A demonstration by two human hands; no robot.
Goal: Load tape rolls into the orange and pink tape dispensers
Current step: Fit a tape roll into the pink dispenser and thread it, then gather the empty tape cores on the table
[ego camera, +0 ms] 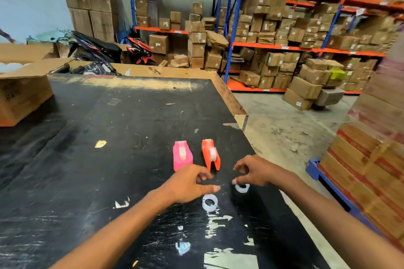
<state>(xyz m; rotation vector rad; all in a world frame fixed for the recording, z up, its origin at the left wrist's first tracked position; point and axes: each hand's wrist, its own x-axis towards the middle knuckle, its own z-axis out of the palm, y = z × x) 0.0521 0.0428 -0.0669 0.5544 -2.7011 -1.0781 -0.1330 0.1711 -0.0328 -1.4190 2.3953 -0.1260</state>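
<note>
A pink tape dispenser (pixel 182 155) and an orange tape dispenser (pixel 210 155) stand side by side on the black table (pixel 109 137), each with a clear roll showing in it. Two loose clear tape rolls lie nearer to me: one (pixel 209 202) just below my left hand, the other (pixel 242 188) under my right hand's fingertips. My left hand (pixel 192 183) hovers in front of the dispensers with curled, spread fingers and holds nothing. My right hand (pixel 255 171) hangs above the right roll, fingers bent and apart, also holding nothing.
An open cardboard box (pixel 24 91) sits on the table's far left. The table's right edge (pixel 247 124) drops to a concrete floor. Stacked cartons on a blue pallet (pixel 371 159) stand at the right. Shelving full of boxes fills the background.
</note>
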